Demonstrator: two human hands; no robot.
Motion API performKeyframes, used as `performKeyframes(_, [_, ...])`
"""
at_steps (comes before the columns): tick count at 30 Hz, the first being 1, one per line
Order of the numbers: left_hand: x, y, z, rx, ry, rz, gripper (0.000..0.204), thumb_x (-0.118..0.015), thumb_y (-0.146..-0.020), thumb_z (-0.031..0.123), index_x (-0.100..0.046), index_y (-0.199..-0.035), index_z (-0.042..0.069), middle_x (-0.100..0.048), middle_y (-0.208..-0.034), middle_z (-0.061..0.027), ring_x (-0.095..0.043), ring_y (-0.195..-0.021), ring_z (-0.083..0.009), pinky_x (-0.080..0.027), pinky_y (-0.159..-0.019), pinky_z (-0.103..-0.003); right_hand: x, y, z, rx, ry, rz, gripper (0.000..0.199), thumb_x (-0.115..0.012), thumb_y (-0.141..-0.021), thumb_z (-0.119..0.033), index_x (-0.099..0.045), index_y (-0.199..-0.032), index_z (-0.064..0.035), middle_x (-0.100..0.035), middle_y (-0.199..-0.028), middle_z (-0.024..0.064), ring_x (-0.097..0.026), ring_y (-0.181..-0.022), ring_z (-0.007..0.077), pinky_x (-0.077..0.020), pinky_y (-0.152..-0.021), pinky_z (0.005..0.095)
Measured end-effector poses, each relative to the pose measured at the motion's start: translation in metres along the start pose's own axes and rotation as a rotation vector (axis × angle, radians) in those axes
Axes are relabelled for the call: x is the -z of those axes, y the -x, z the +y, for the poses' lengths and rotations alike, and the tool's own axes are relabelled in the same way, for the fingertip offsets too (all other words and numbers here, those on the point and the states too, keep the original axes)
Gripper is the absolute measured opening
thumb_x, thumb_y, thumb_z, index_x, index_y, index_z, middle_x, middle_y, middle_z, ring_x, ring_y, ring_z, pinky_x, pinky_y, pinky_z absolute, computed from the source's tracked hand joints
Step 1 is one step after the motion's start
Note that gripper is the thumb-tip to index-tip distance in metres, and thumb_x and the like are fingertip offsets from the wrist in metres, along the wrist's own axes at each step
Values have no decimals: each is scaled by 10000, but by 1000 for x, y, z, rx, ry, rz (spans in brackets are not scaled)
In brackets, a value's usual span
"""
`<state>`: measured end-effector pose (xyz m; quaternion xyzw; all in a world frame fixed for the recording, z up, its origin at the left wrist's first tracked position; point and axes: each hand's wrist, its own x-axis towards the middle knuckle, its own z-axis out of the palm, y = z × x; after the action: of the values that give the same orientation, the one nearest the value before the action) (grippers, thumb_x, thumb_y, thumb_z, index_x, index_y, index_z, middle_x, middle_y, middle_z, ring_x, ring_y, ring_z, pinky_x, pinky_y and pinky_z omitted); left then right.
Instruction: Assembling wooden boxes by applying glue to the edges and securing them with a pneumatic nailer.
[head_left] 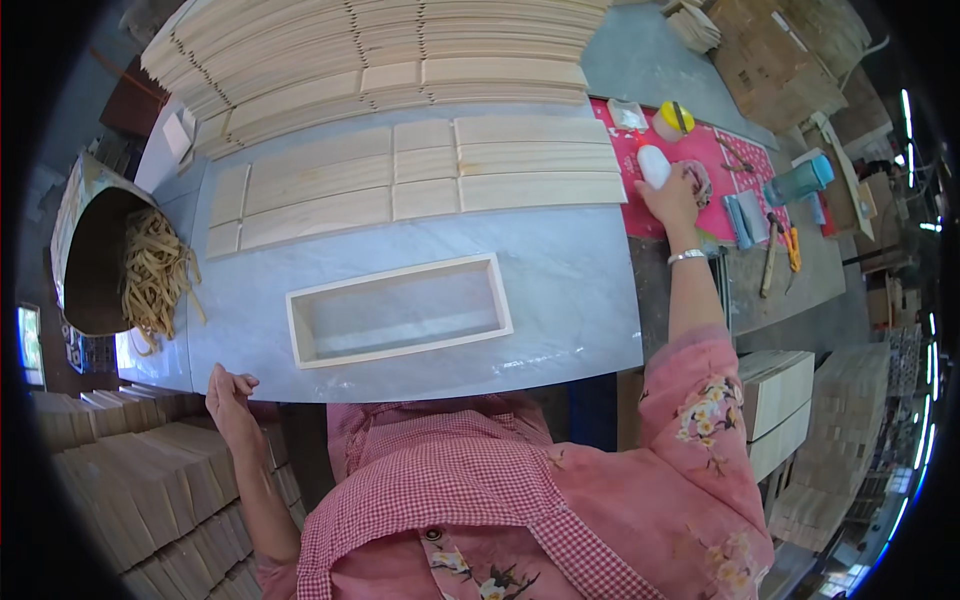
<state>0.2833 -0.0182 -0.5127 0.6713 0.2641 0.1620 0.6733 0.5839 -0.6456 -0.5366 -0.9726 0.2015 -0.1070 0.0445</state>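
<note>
My right hand [672, 200] reaches out over a red patterned mat [640, 215]. Its thumb and fingers close round the lower end of a white squeeze bottle [653, 163] with a red tip. Just beyond the fingers sits a round, pinkish, patterned thing [703, 185], partly covered by my hand. By the table's front left edge hovers my left hand [232, 398], fingers curled together with nothing visible in them. On the grey table between my hands lies a rectangular pale wooden frame [400, 352], its long side tilted slightly. Behind it, flat wooden slats [425, 180] lie in rows.
Tall stacks of slats [380, 50] rise at the back. A container [90, 240] spills tan strips [155, 270] at left. Right of the mat lie a yellow-lidded jar [673, 120], blue bottle [800, 180], hammer-like tool [770, 255] and orange-handled tool [793, 245].
</note>
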Motion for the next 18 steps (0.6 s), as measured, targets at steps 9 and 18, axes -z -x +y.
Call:
performKeyframes(9, [-156, 7, 72, -56, 96, -468, 201, -624, -985, 202, -582, -1064, 22, -610, -1048, -102, -590, -1026, -204, -448, -951, -330, 20, 53, -38, -7, -909, 26, 573, -770, -850, -312, -571, -1273, 20, -692, -1101, 189, -687, -951, 325, -557, -814, 411])
performKeyframes(18, [-299, 59, 69, 298, 331, -865, 597, -664, -916, 166, -409, -1434, 12, -512, -1386, -230, -575, -1192, -310, -455, -1025, -401, 84, 187, -106, 707, -1328, -465, 564, -742, -857, -359, -580, -1286, -30, -675, -1102, 135, -656, -884, 283, -518, -770, 353])
